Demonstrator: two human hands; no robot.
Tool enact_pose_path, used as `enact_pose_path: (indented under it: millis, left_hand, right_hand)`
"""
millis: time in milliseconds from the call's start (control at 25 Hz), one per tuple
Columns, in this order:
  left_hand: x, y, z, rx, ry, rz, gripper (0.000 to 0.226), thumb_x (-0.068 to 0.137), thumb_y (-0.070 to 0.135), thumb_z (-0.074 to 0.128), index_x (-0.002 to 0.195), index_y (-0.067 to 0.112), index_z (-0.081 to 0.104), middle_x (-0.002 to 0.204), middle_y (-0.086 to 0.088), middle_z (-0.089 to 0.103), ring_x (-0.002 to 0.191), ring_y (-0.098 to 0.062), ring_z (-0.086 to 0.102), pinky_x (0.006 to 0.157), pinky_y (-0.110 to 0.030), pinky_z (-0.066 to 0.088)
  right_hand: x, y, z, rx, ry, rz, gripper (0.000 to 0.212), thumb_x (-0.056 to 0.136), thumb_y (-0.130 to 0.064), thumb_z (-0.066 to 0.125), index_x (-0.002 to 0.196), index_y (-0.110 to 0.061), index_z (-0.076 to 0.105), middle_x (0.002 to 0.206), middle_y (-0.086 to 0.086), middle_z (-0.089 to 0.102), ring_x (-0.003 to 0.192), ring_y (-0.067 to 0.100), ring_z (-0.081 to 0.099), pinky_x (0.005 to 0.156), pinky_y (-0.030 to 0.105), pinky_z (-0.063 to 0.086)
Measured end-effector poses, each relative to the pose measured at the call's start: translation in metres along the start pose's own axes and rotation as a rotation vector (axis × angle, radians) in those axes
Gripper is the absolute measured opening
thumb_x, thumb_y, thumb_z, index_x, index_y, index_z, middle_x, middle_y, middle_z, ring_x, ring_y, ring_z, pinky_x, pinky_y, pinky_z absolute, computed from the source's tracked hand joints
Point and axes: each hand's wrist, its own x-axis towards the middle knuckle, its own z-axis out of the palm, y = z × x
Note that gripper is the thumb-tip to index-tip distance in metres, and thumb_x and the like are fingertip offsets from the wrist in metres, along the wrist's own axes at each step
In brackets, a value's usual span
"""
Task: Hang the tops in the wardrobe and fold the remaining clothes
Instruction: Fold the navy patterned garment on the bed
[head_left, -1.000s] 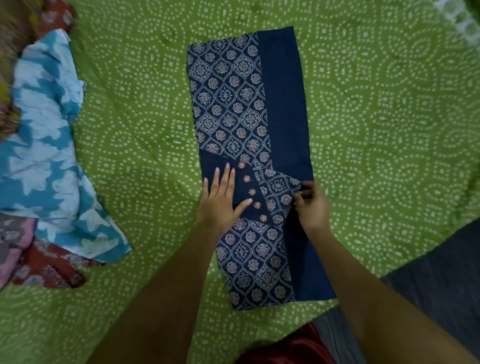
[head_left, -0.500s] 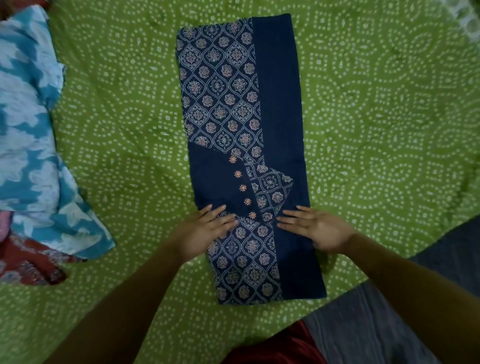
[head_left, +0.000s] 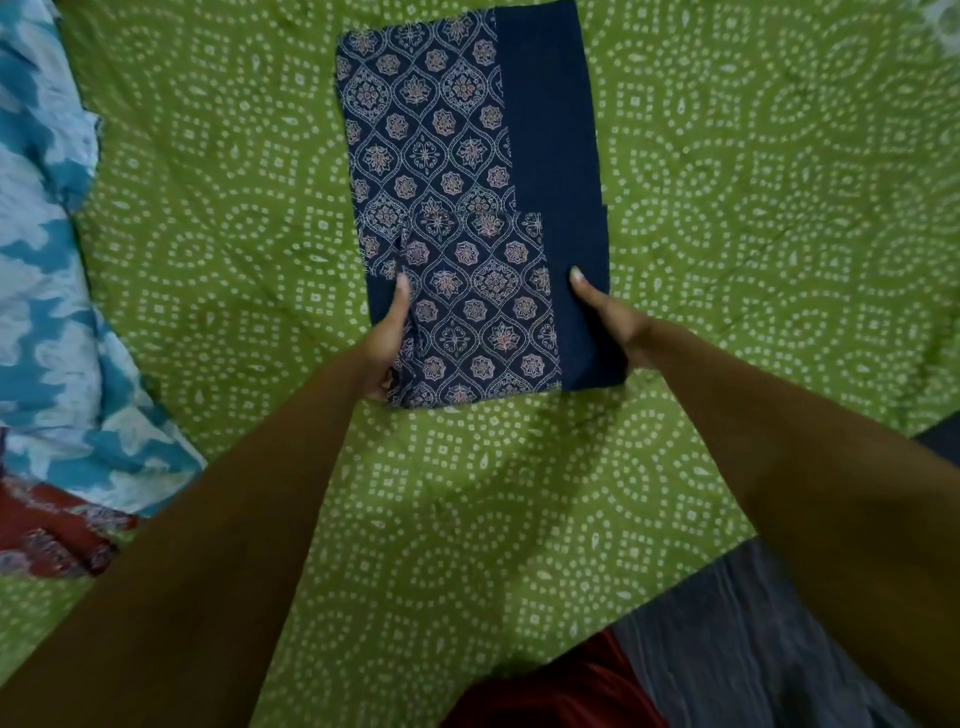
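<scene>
Left hand (head_left: 387, 338) and right hand (head_left: 615, 325) each pinch a side of the navy printed garment's (head_left: 467, 208) near flap, thumbs on top, remaining fingers hidden beneath, apparently to lay it squarely over the far half on the green bedspread (head_left: 753, 208). Unfolded blue-and-white garment (head_left: 47, 312) waits leftward.

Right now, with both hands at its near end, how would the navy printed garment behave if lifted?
The navy printed garment is probably floppy: it lies flat in thin folded layers on the green bedspread. The left hand and right hand each hold one side, so the middle would likely sag. It looks light and unlikely to slip.
</scene>
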Motion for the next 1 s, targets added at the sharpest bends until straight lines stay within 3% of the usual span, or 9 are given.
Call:
enact_pose_path:
  millis: [120,240,320,440,560,640,800,920,1000]
  left_hand:
    - [-0.003,-0.016,-0.002,0.245,-0.033,-0.002,0.1,0.074,0.073,0.055,0.151,0.02,0.019,0.158,-0.013,0.012,0.143,-0.035,0.018,0.111,-0.059,0.017]
    - [-0.017,-0.046,-0.014,0.337,-0.02,-0.094,0.122,0.049,0.067,0.082,0.145,0.009,0.034,0.149,-0.016,0.037,0.132,-0.032,0.042,0.11,-0.051,0.033]
    - [-0.036,-0.068,-0.021,0.408,-0.096,-0.158,0.118,0.049,0.068,0.082,0.144,0.013,0.037,0.149,-0.012,0.039,0.131,-0.029,0.045,0.11,-0.048,0.035]
    - [-0.068,-0.078,-0.019,0.405,-0.1,-0.116,0.083,0.069,0.055,0.073,0.137,0.015,0.046,0.138,-0.009,0.051,0.121,-0.028,0.051,0.106,-0.046,0.038]
    - [-0.072,-0.048,-0.011,0.102,0.025,0.016,0.045,0.072,0.053,0.073,0.103,0.023,0.061,0.098,0.003,0.065,0.087,-0.014,0.06,0.093,-0.037,0.043]
    - [-0.057,-0.029,-0.001,0.065,0.216,0.129,0.023,0.081,0.042,0.07,0.086,0.022,0.058,0.083,0.0,0.061,0.081,-0.017,0.058,0.084,-0.033,0.045]
    - [-0.031,-0.029,-0.003,0.106,0.474,0.339,0.053,0.085,0.027,0.069,0.125,-0.004,0.053,0.125,-0.024,0.058,0.115,-0.03,0.056,0.088,-0.029,0.044]
    - [-0.018,-0.033,-0.012,0.18,0.502,0.39,0.049,0.086,0.024,0.068,0.125,-0.001,0.054,0.118,-0.022,0.061,0.104,-0.028,0.061,0.081,-0.026,0.048]
    - [-0.015,-0.034,-0.016,0.363,0.518,0.485,0.052,0.086,0.019,0.068,0.131,0.006,0.047,0.11,-0.013,0.06,0.097,-0.023,0.059,0.078,-0.025,0.05]
  right_hand:
    - [-0.012,0.015,-0.001,0.03,0.136,-0.083,0.069,0.062,-0.05,0.079,0.116,-0.009,0.066,0.111,0.008,0.07,0.099,0.024,0.068,0.092,0.039,0.053]
    - [-0.046,0.049,0.001,-0.089,0.258,-0.118,0.036,0.083,-0.029,0.071,0.107,-0.002,0.067,0.103,0.007,0.071,0.081,0.013,0.07,0.071,0.022,0.056]
    - [-0.077,0.075,0.011,-0.127,0.169,-0.064,0.021,0.089,-0.019,0.065,0.105,-0.005,0.066,0.095,0.002,0.07,0.072,0.004,0.069,0.062,0.014,0.052]
    - [-0.095,0.096,0.019,-0.033,0.184,-0.034,0.013,0.084,-0.009,0.07,0.095,-0.007,0.063,0.083,-0.003,0.069,0.071,0.005,0.066,0.06,0.013,0.05]
    - [-0.075,0.076,0.017,-0.008,0.336,-0.147,0.021,0.079,-0.013,0.075,0.08,-0.013,0.055,0.073,-0.004,0.063,0.062,0.0,0.06,0.059,0.013,0.049]
    - [-0.059,0.055,0.022,0.018,0.344,-0.248,0.018,0.08,-0.014,0.075,0.084,-0.01,0.059,0.08,-0.003,0.068,0.066,0.001,0.064,0.063,0.017,0.052]
    - [-0.036,0.035,0.027,0.034,0.409,-0.38,0.008,0.086,-0.011,0.069,0.084,-0.009,0.061,0.083,0.001,0.068,0.066,0.002,0.064,0.064,0.018,0.05]
    - [-0.026,0.035,0.023,-0.092,0.472,-0.38,0.011,0.085,-0.015,0.07,0.084,-0.011,0.06,0.085,0.005,0.068,0.075,0.016,0.066,0.073,0.031,0.053]
    - [-0.028,0.034,0.018,-0.398,0.563,-0.391,0.028,0.085,-0.017,0.069,0.107,-0.009,0.055,0.098,0.006,0.063,0.091,0.023,0.062,0.085,0.034,0.049]
